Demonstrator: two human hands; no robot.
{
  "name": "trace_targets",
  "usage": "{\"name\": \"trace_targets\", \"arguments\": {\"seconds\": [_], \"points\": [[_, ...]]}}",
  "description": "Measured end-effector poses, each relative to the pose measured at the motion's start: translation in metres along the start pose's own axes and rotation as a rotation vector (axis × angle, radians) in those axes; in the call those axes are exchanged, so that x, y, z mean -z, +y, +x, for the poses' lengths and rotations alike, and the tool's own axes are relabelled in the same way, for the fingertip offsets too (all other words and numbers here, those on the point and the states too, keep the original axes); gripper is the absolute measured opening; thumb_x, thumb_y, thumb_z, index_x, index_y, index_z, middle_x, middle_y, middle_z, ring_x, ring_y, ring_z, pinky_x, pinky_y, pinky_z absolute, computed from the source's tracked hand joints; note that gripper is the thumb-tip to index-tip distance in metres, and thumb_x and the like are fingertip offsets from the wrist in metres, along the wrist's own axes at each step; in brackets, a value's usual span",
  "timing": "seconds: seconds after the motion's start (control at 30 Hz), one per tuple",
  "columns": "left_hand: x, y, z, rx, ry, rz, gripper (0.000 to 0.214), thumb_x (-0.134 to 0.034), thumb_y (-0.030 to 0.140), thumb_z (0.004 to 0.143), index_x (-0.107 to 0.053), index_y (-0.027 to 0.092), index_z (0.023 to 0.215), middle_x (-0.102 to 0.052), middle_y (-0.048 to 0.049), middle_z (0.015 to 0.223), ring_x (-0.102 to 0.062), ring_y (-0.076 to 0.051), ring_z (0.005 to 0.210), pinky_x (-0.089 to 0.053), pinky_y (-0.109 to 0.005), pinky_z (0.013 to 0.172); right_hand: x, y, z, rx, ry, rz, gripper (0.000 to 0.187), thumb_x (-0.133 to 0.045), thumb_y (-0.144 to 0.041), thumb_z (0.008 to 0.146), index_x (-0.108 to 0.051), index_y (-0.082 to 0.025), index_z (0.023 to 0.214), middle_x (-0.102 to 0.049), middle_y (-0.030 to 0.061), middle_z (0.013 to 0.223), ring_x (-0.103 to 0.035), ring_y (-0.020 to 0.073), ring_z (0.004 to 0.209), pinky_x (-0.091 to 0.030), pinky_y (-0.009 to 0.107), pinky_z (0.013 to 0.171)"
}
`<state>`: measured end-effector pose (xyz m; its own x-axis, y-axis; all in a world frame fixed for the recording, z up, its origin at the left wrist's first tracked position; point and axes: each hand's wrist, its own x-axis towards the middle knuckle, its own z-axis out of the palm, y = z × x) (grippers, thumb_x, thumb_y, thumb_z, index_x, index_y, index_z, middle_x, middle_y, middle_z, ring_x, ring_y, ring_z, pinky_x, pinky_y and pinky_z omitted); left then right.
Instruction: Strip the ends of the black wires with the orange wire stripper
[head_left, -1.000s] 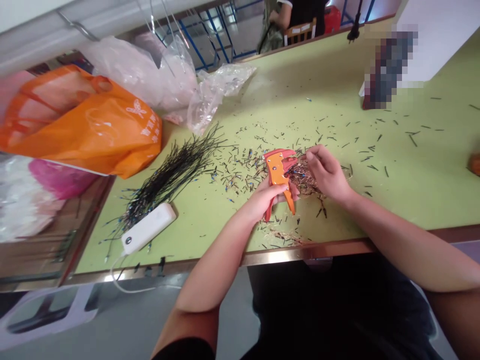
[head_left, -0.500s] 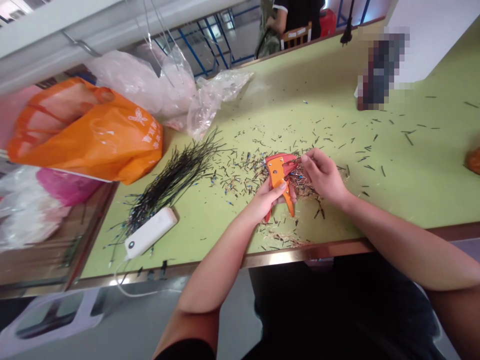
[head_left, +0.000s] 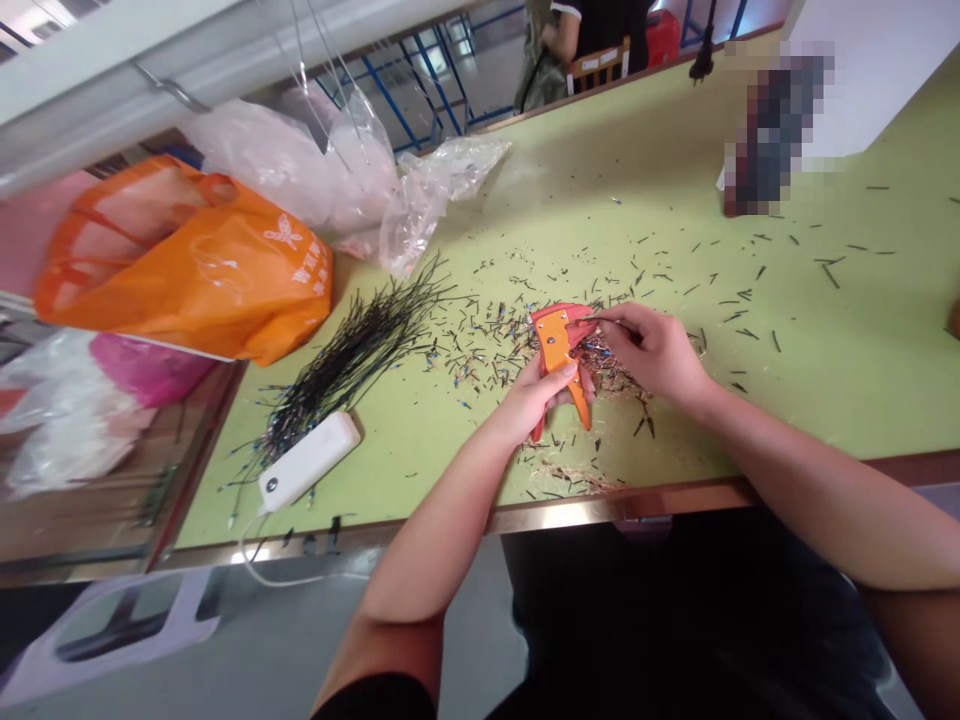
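Note:
My left hand [head_left: 529,398] grips the handles of an orange and red self-adjusting wire stripper [head_left: 555,345], which stands with its jaws toward the far side. My right hand [head_left: 652,352] pinches a thin dark wire [head_left: 592,322], whose end reaches the stripper's jaws. Beneath both hands lies a heap of stripped insulation bits and straw-coloured wire scraps [head_left: 611,372]. Short black wire offcuts and blue-tipped pieces are scattered around it on the green tabletop [head_left: 832,345].
A bundle of black wires [head_left: 352,355] with blue ends lies left of my hands, beside a white corded power unit [head_left: 309,460]. An orange plastic bag [head_left: 202,270] and a clear plastic bag [head_left: 442,190] sit beyond. A pixelated object [head_left: 772,130] stands at the far right; a seated person [head_left: 600,30] is beyond the table.
My right hand has moved slightly right, and a thin wire now shows between its fingers and the stripper's jaws. The camera view has shifted slightly.

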<state>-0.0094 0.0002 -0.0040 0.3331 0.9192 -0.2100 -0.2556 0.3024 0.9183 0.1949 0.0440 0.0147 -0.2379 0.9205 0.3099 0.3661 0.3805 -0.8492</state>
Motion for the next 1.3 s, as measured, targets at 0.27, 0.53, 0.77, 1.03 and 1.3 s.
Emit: {"name": "trace_targets", "arguments": {"seconds": [0.27,0.53,0.77,1.03,1.3], "points": [[-0.001,0.001,-0.002,0.001,-0.017,0.023,0.05,-0.083,0.055,0.084,-0.058,0.019,0.107,-0.073,-0.0052,0.089,-0.074,-0.02,0.081,-0.063,-0.036,0.079,0.007,-0.006,0.001,0.073,-0.002,-0.137,0.021,-0.058,-0.029,0.102,-0.073,-0.02,0.09,-0.059,-0.0004,0.064,-0.043,0.0117,0.053,-0.034,0.03,0.054],[-0.005,0.002,-0.001,-0.033,0.0,0.052,0.048,-0.082,0.054,0.084,-0.06,0.019,0.109,-0.07,-0.0012,0.078,-0.071,-0.018,0.072,-0.06,-0.032,0.071,0.007,-0.006,-0.001,0.182,-0.05,-0.222,0.02,-0.052,-0.019,0.097,-0.055,-0.022,0.077,-0.048,-0.0032,0.058,-0.034,0.0103,0.05,-0.031,0.029,0.052],[-0.012,0.001,0.001,-0.083,-0.005,0.096,0.049,-0.083,0.061,0.082,-0.06,0.02,0.096,-0.065,0.0017,0.07,-0.065,-0.015,0.064,-0.058,-0.032,0.067,0.006,-0.008,0.0,0.178,-0.057,-0.207,0.021,-0.049,-0.018,0.096,-0.048,-0.023,0.075,-0.047,-0.0033,0.058,-0.032,0.0101,0.05,-0.029,0.029,0.051],[-0.015,-0.001,0.0,-0.056,0.026,0.045,0.046,-0.082,0.06,0.083,-0.061,0.02,0.088,-0.063,0.0022,0.069,-0.063,-0.014,0.06,-0.056,-0.03,0.062,0.004,-0.012,0.0,0.113,-0.074,-0.09,0.022,-0.049,-0.013,0.091,-0.042,-0.024,0.073,-0.042,-0.0048,0.058,-0.032,0.0104,0.051,-0.029,0.029,0.052],[-0.011,-0.004,0.002,-0.059,-0.011,0.045,0.045,-0.082,0.058,0.085,-0.061,0.019,0.083,-0.063,0.0016,0.068,-0.063,-0.014,0.06,-0.056,-0.03,0.061,0.004,-0.012,0.0,0.133,-0.078,-0.068,0.023,-0.049,-0.013,0.092,-0.042,-0.024,0.074,-0.039,-0.0057,0.058,-0.031,0.01,0.053,-0.027,0.029,0.052]]}}
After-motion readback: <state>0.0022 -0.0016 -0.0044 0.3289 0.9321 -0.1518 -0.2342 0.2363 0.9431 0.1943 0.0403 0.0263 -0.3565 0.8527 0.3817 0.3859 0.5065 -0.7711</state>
